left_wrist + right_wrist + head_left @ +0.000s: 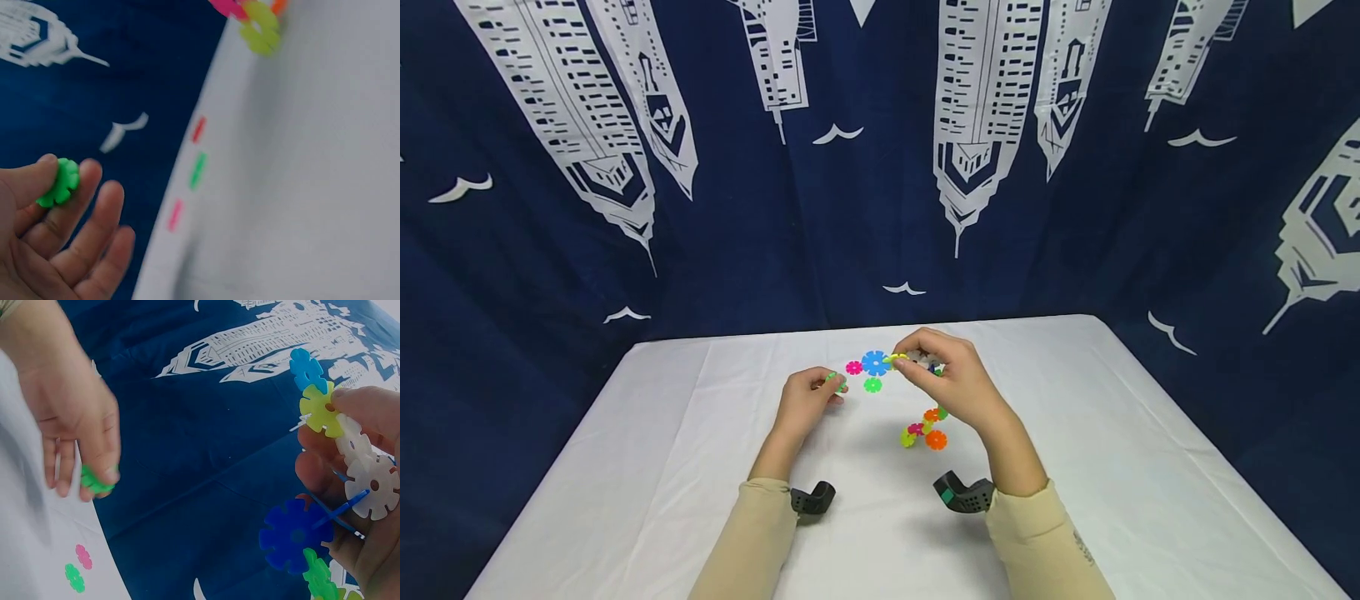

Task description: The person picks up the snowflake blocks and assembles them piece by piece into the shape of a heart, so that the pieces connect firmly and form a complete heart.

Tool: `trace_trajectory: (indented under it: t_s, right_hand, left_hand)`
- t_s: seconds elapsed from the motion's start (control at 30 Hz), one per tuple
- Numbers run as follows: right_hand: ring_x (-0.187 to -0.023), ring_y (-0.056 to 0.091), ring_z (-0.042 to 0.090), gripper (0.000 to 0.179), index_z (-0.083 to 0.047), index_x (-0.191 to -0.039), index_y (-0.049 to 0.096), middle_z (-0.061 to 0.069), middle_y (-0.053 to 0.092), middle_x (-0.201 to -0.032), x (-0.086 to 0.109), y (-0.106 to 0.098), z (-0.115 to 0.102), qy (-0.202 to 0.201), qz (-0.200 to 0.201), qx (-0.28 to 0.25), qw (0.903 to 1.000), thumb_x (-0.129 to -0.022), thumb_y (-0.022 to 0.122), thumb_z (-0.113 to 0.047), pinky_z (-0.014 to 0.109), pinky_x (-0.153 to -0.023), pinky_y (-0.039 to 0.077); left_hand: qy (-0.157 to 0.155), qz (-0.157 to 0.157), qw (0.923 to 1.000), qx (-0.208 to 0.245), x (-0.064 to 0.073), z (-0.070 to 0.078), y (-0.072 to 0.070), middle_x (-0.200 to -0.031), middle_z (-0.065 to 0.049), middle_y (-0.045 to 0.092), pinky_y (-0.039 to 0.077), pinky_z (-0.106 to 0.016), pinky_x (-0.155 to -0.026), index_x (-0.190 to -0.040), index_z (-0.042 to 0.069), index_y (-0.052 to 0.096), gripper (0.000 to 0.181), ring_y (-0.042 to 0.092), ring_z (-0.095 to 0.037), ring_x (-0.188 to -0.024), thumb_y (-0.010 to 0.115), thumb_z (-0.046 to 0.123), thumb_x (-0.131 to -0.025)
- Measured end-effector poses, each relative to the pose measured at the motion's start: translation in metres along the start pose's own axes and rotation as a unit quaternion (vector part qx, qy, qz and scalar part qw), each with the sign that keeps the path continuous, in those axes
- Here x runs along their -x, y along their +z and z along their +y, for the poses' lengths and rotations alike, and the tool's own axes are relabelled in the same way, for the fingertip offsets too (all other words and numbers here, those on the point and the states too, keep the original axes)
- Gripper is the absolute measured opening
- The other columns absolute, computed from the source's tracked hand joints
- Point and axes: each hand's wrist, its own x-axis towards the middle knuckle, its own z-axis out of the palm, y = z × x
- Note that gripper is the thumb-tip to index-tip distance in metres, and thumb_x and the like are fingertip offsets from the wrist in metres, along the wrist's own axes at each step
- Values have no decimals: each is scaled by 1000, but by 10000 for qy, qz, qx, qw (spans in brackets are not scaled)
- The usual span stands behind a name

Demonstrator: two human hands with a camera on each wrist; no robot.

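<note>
My right hand (958,379) pinches a chain of joined notched plastic discs by a yellow disc (315,415). A light blue disc (306,370) sits at its upper end; white discs (375,486) and a dark blue disc (281,537) follow along the palm. Below the hand in the head view hangs the chain's lower part, with an orange disc (936,440) and a yellow-green disc (907,437). To the left, my left hand (802,407) holds one green notched disc (62,182) between thumb and index finger, apart from the chain, its other fingers loosely spread.
Loose discs lie on the white-covered table (662,450): a pink disc (853,367), a green disc (872,385) and a red disc (199,129). A dark blue curtain (865,208) with white building prints hangs behind the table's far edge.
</note>
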Motion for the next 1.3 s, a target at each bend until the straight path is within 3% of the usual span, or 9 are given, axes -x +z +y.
trace_trajectory:
  t_s: [0.17,0.33,0.5,0.7,0.87,1.13,1.2,1.3]
  right_hand:
    - [-79,63,12,6,-13,-97,73,0,75,-93,0,-4,0,20,31,-13,10000,-92,71,-10,25,-75,56]
    - [-78,64,12,7,-12,-96,72,1,76,-94,-1,-6,2,31,41,-31,10000,-91,71,-8,24,-74,56]
    - [-83,65,10,11,-11,-94,69,1,75,-93,1,-7,5,10,69,21,10000,-89,70,-2,26,-79,56]
    - [-87,67,11,16,-9,-101,65,3,74,-96,1,-8,5,59,110,6,9999,-89,69,0,25,-85,57]
    - [-83,66,12,18,-10,-107,68,3,75,-100,0,-9,3,94,70,-22,9999,-91,69,-3,24,-79,56]
    - [-70,58,13,23,-10,-111,73,4,75,-101,1,-10,3,292,-8,-162,9994,-88,76,-12,21,-63,51]
    - [-71,59,15,26,-11,-112,73,4,75,-102,1,-10,2,319,-22,-146,9994,-86,78,-12,22,-62,50]
    - [-84,67,16,31,-10,-114,73,4,76,-107,1,-10,2,333,-65,-63,9994,-84,81,-13,22,-71,54]
  left_hand:
    - [144,-176,9980,587,7,29,-5,-78,-8,77,55,-25,-62,-97,0,72,22,70,-13,-63,65,21,-97]
    - [423,-349,9947,865,12,46,-9,-74,-5,75,52,-23,-59,-98,2,69,20,67,-15,-62,62,20,-99]
    - [720,-500,9917,944,16,53,-11,-80,-6,75,52,-21,-58,-113,9,68,17,66,-15,-61,59,15,-100]
    - [1149,-708,9833,1224,24,65,-13,-81,-6,73,53,-22,-59,-130,15,60,32,65,-14,-59,55,7,-100]
    - [1346,-955,9758,1435,31,77,-15,-84,-8,69,55,-24,-61,-133,16,58,35,64,-14,-60,55,4,-99]
    - [1670,-1420,9667,1319,38,86,-15,-94,-20,69,57,-24,-64,-137,15,54,41,64,-14,-65,57,1,-99]
    - [1709,-1457,9658,1294,39,88,-15,-96,-21,70,57,-24,-65,-137,15,54,41,65,-14,-66,58,1,-98]
    - [1722,-1496,9653,1274,40,89,-15,-97,-22,72,58,-25,-66,-137,13,55,41,66,-14,-67,60,2,-98]
